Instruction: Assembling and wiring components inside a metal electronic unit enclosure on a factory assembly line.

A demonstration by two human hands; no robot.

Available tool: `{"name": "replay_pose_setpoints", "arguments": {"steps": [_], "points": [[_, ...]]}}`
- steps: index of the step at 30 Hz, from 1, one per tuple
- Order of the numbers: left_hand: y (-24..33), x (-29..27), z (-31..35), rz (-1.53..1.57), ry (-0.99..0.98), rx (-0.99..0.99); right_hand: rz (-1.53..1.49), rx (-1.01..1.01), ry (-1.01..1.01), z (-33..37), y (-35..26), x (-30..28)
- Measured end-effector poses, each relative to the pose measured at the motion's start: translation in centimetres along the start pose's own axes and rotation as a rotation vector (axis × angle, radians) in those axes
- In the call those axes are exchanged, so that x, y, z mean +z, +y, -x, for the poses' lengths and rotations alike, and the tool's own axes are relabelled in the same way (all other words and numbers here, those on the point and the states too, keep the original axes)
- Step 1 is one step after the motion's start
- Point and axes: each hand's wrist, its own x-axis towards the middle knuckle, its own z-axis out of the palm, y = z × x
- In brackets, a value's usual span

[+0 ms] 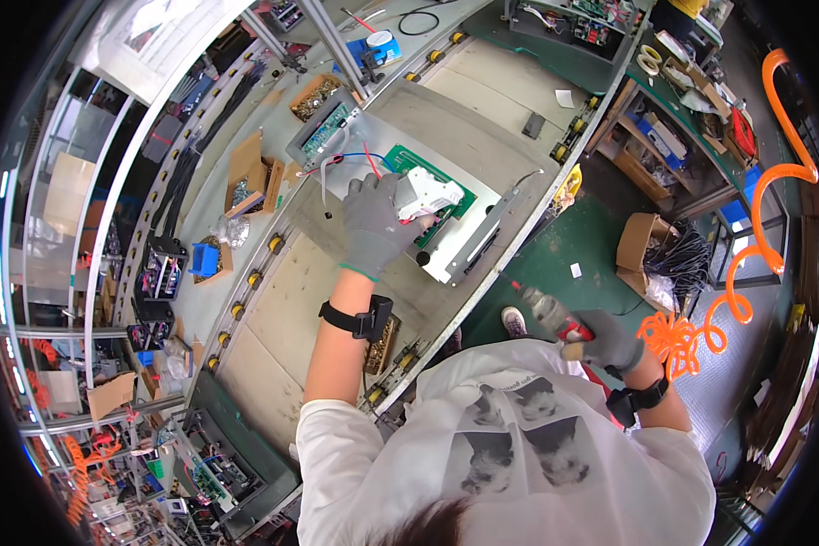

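My left hand (374,223), in a grey glove, reaches over a metal plate (442,264) that carries a green circuit board (411,159). Its thumb and fingers close around the near end of a white plastic part (430,193) above the board; the exact grip is partly hidden. Red, blue and white wires (344,155) run beside the fingertips. Away to the right, off the bench, my right hand (607,343), also gloved, grips a power screwdriver (552,315) with a clear and red body. Its tip points up and left.
A conveyor-like bench (273,328) with rollers runs diagonally beneath the work. Boxes of screws (248,180) and a blue bin (206,259) stand on the far-left side. An orange coiled air hose (735,300) hangs at the right, near a carton of black cables (651,250).
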Motion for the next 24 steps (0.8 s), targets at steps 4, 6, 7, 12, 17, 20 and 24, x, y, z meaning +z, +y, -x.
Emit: {"name": "replay_pose_setpoints", "arguments": {"steps": [4, 6, 7, 12, 17, 20, 24], "points": [[0.3, 1.3, 0.4, -0.109, -0.085, 0.146, -0.18, 0.062, 0.121, -0.4, 1.4, -2.2], [1.0, 1.4, 0.8, -0.129, -0.12, 0.184, -0.137, 0.064, 0.22, -1.7, 1.8, -3.5], [1.4, 1.5, 1.0, -0.144, -0.147, 0.219, -0.143, 0.067, 0.222, -2.7, 2.0, -4.2], [2.3, 3.6, 2.0, -0.175, -0.135, 0.278, -0.309, -0.026, 0.294, -8.7, 2.6, -7.2], [2.3, 5.2, 2.2, -0.069, -0.074, 0.204, -0.234, -0.102, 0.34, -14.5, 2.2, -7.8], [2.3, 5.8, 2.0, -0.035, -0.074, 0.177, -0.423, -0.118, 0.255, -17.2, 1.7, -7.0], [3.4, 5.6, 0.6, -0.024, -0.075, 0.191, -0.615, -0.202, 0.126, -19.1, 2.5, -7.5]]}}
